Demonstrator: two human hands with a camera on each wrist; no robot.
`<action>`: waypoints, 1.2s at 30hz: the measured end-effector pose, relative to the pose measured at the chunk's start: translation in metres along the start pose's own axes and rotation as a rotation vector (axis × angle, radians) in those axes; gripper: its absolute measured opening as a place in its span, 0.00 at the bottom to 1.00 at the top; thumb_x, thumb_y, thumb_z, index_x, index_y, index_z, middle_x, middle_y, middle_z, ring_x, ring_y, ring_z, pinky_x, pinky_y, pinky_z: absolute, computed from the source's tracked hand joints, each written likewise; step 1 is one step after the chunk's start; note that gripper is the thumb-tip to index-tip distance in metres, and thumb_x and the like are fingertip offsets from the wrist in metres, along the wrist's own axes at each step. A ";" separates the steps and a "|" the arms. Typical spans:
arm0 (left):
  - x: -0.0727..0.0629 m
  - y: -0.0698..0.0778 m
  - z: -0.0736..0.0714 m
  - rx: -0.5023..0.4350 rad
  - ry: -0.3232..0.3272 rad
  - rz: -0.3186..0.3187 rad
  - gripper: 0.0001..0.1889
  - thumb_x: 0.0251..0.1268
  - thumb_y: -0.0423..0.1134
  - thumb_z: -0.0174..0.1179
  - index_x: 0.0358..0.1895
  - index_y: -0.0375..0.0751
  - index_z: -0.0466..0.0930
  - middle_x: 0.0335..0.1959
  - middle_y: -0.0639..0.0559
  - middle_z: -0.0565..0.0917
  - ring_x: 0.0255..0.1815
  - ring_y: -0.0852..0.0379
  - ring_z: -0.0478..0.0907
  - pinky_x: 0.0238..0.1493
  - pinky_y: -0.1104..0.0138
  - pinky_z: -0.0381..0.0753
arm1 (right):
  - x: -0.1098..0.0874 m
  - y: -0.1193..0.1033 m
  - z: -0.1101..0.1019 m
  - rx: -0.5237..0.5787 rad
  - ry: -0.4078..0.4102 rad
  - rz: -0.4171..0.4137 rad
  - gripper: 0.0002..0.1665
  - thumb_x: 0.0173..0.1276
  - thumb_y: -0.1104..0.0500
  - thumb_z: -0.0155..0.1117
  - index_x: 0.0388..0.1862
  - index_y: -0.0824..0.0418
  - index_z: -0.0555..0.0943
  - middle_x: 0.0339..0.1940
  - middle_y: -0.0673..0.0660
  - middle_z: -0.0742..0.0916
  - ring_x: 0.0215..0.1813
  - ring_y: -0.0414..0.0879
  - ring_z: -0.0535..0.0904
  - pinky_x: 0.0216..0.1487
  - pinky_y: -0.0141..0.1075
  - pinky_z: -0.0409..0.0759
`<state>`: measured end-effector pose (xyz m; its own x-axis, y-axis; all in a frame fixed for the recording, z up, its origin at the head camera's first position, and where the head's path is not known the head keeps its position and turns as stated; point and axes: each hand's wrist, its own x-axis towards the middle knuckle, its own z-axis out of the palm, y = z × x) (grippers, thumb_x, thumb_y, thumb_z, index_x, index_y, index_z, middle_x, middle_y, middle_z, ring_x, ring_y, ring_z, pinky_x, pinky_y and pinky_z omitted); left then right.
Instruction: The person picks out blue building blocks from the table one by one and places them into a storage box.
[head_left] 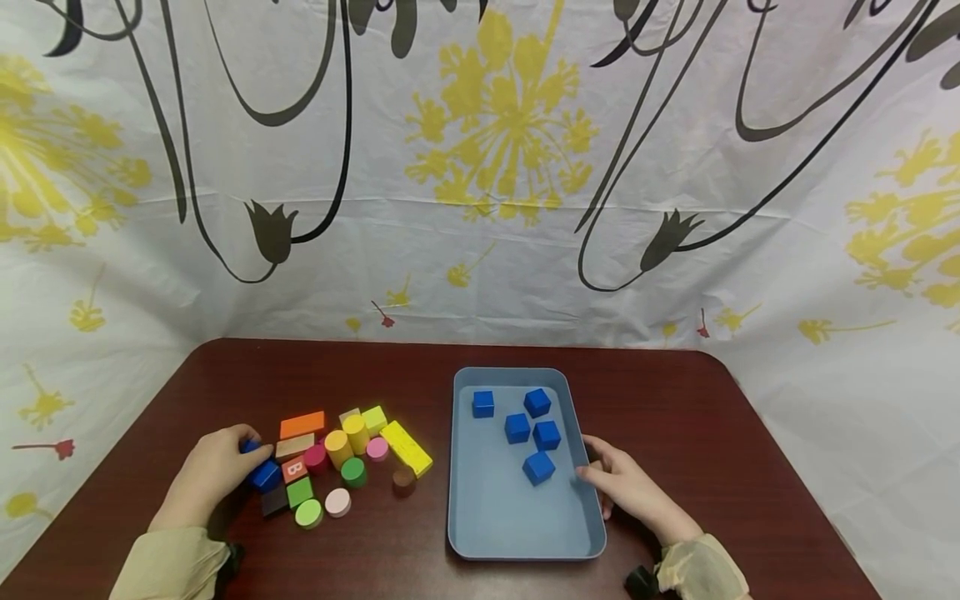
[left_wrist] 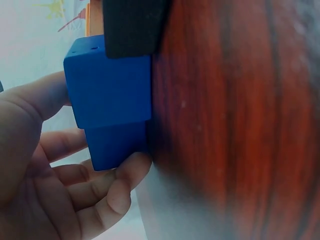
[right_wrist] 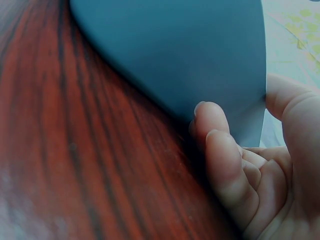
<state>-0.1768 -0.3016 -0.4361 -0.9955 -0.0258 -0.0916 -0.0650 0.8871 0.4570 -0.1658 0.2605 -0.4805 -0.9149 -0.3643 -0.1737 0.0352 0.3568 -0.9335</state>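
My left hand point(head_left: 213, 468) is at the left edge of a group of coloured wooden blocks, its thumb and fingers around a blue block point(head_left: 250, 447). A second blue block point(head_left: 265, 477) sits right beside it, nearer to me. The left wrist view has the fingers curled about the farther blue block point(left_wrist: 116, 145), partly hidden behind the nearer one. On the right, my right hand point(head_left: 628, 482) grips the long side of a blue-grey tray point(head_left: 495, 521), thumb at the rim and fingers against the outer wall. Several blue cubes point(head_left: 538, 468) lie inside the tray, mostly toward its far half.
Beside my left hand lie an orange block point(head_left: 302, 425), a black block point(head_left: 274, 500), a green cube point(head_left: 300, 492), yellow cylinders point(head_left: 338, 448), a long yellow block point(head_left: 407, 448) and a brown cylinder point(head_left: 403, 480). A patterned cloth point(head_left: 510, 275) hangs behind the dark wooden table point(head_left: 360, 558).
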 end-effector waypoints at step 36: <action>-0.004 0.013 -0.013 0.037 0.108 0.082 0.16 0.59 0.41 0.62 0.42 0.29 0.79 0.36 0.37 0.81 0.32 0.46 0.73 0.36 0.48 0.77 | 0.000 0.000 0.000 -0.037 0.003 -0.020 0.40 0.72 0.60 0.56 0.74 0.73 0.50 0.25 0.62 0.85 0.11 0.45 0.73 0.15 0.45 0.77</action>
<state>-0.1748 -0.2963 -0.4182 -0.9991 0.0000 0.0419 0.0178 0.9044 0.4263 -0.1661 0.2602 -0.4805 -0.9163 -0.3695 -0.1542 0.0020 0.3808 -0.9247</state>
